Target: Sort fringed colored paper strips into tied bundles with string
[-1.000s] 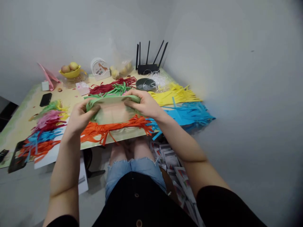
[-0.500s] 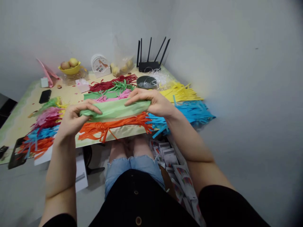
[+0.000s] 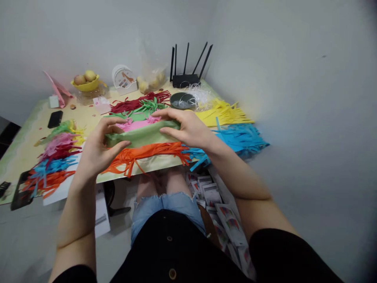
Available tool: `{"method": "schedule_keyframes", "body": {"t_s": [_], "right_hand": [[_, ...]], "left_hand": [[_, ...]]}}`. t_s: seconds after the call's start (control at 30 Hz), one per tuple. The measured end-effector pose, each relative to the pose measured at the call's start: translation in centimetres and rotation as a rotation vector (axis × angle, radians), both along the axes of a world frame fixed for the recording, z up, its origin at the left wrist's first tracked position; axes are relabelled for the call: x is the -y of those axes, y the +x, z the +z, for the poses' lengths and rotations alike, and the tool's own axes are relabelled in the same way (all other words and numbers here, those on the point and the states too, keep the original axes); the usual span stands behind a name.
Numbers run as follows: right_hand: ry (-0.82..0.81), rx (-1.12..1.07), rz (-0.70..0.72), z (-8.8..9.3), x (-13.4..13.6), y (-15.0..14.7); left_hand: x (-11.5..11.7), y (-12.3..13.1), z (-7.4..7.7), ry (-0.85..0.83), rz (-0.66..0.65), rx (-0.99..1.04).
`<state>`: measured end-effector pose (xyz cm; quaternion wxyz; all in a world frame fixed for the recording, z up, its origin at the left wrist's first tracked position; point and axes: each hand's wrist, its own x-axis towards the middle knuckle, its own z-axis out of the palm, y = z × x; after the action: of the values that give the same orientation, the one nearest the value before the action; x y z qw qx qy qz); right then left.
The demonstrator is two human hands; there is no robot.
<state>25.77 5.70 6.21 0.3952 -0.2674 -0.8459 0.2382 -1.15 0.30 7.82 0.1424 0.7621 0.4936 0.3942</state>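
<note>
A light green strip of thin folded paper (image 3: 143, 135) stretches between my two hands above the front part of the table. My left hand (image 3: 101, 145) is around its left end, thumb and fingers spread apart. At the other end, my right hand (image 3: 187, 127) has its thumb across the front of the strip and its fingers stretched out above, also apart. Just in front of the strip lies a bundle of orange fringed paper (image 3: 147, 151). Pink fringed paper (image 3: 132, 125) shows behind it, partly covered by my hands.
Blue (image 3: 235, 139), yellow (image 3: 222, 114) and dark red fringed paper (image 3: 141, 101) lie around. Small coloured tassels (image 3: 53, 163) are at left. Behind stand a black router (image 3: 186, 80), a dark round bowl (image 3: 182, 101) and a yellow fruit bowl (image 3: 85, 84). A wall (image 3: 294, 137) rises at right.
Both hands have loosened from a pinch on the green strip to spread fingers. The strip sits slightly further off, showing more of the pink paper behind it.
</note>
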Motion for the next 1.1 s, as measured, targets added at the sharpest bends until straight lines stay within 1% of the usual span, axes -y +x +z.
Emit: {"method": "schedule_keyframes", "body": {"t_s": [0.1,0.17,0.23,0.3,0.43,0.5,0.57,0.67,0.77,0.83,0.93,1.0,1.1], "right_hand": [[-0.005,0.018,-0.005,0.1,0.1,0.0],[-0.036,-0.012,-0.007,0.2,0.2,0.0],[-0.083,-0.049,-0.010,0.2,0.4,0.0],[-0.125,-0.096,-0.008,0.1,0.6,-0.2],[-0.145,-0.252,-0.003,-0.7,1.1,-0.5],[-0.177,-0.309,0.026,-1.1,1.2,-0.7],[-0.228,-0.351,0.058,-1.4,1.3,-0.8],[-0.307,-0.418,0.101,-1.7,1.4,-1.1],[-0.347,-0.441,0.142,-1.7,1.4,-1.2],[-0.316,-0.418,0.135,-1.7,1.4,-1.2],[-0.243,-0.397,0.120,-1.7,1.1,-1.1],[-0.209,-0.368,0.096,-1.8,1.1,-1.1],[-0.126,-0.287,-0.009,-1.9,1.3,-1.2]], "left_hand": [[-0.1,0.0,0.3,-0.110,-0.085,-0.035],[-0.2,0.0,0.3,-0.165,-0.110,-0.002],[-0.2,0.2,0.1,-0.187,-0.089,0.105],[-0.1,0.5,-0.4,-0.217,-0.072,0.267],[0.2,0.7,-1.4,-0.264,-0.060,0.576],[0.3,0.7,-1.8,-0.253,-0.065,0.667],[0.5,0.6,-2.0,-0.244,-0.111,0.712],[0.7,0.5,-2.1,-0.210,-0.203,0.712],[0.9,0.3,-2.2,-0.162,-0.195,0.672],[0.9,0.3,-2.2,-0.141,-0.162,0.622],[1.1,0.3,-2.1,-0.095,-0.155,0.501],[1.3,0.5,-2.2,-0.020,-0.108,0.380],[1.5,0.8,-2.4,0.089,0.057,0.220]]}}
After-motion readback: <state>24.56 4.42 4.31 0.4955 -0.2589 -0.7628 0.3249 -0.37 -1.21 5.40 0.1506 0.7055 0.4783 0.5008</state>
